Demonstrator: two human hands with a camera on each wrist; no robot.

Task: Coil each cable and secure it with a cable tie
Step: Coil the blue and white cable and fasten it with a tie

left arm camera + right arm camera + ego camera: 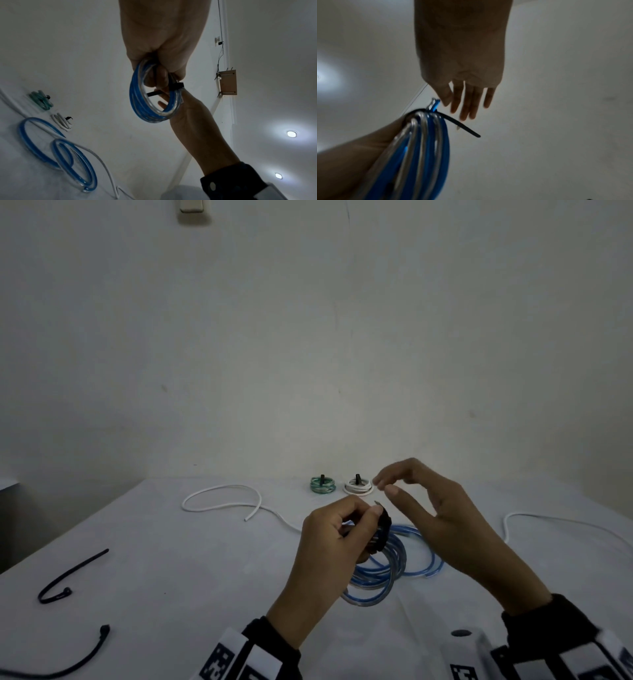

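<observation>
White-covered desk (171,577) against a plain pale wall (308,337). Light switch plate (191,206) high on the wall. Small wooden box (227,82) mounted on the wall, thin black wire (220,27) running to it. Two ceiling lights (291,133) lit.

Two tied coils (340,485) behind hands; loose ties (70,577) far left

Bare indoor room: plain white wall (308,337), white-covered table (171,577), ceiling downlights (291,133).
</observation>
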